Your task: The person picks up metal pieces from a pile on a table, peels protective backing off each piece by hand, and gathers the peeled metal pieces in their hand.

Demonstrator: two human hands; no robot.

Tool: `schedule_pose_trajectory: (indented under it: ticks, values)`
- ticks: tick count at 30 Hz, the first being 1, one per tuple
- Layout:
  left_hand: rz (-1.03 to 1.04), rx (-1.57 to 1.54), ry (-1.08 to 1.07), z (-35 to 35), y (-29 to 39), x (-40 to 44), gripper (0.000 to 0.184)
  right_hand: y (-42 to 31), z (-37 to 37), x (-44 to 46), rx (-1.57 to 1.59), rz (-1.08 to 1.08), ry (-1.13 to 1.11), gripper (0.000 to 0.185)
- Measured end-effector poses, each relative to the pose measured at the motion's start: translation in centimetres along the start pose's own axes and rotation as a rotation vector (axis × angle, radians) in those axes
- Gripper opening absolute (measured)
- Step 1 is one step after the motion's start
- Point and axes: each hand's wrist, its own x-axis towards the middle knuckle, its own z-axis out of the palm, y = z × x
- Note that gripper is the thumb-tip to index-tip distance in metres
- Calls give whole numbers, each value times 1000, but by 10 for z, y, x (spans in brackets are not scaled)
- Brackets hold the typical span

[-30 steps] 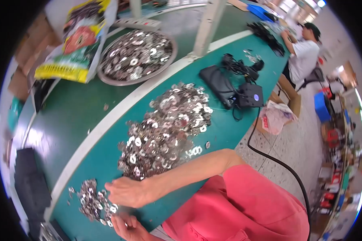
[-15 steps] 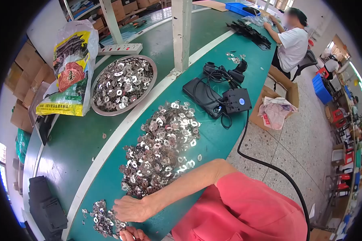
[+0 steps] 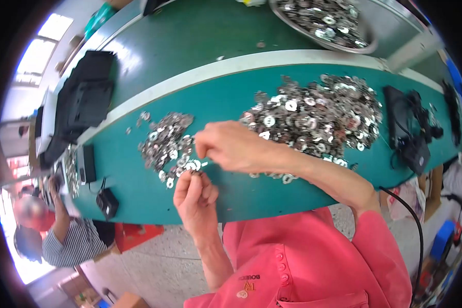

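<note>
Clearly, both hands work close together above the green tabletop [image 3: 143,192], at the near edge of a small heap of ring-shaped metal pieces [image 3: 164,136]. The left hand [image 3: 195,197] is raised palm-up, its thumb and forefinger pinched together on a small metal piece [image 3: 194,173], with the other fingers curled in behind. Just above and to the right of it, the right hand [image 3: 228,145] reaches in from the side with its back toward the camera; its fingers bend inward beside the small heap, and whether they grip anything cannot be told, as the tips are mostly hidden. Beyond the right forearm spreads a much larger heap of similar pieces [image 3: 318,118], with a few strays near its lower edge. Past the white table strip [image 3: 210,70], a shallow metal basin [image 3: 362,50] full of metal pieces stands at the upper right. To the right of the large heap lie a black flat case [image 3: 395,113] and a black power adapter [image 3: 416,154], with tangled cables beside them. At the far left, another person in a striped shirt [image 3: 74,241] sits by the table's end.
</note>
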Motion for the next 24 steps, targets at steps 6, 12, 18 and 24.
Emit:
schedule_pose_trajectory:
  ticks: [6,12,18,24]
  values:
    - [30,24,14,11,2,12,5,-16,-36,4,539,246,-214,13]
    - [46,41,-39,23,4,24,4,-25,-52,4,541,292,-205,11]
    - [51,101,-116,57,1,37,3,-37,-92,-9,-19,30,62,14]
    - [41,518,-242,110,-12,55,8,-43,-137,-41,-715,1,230,8]
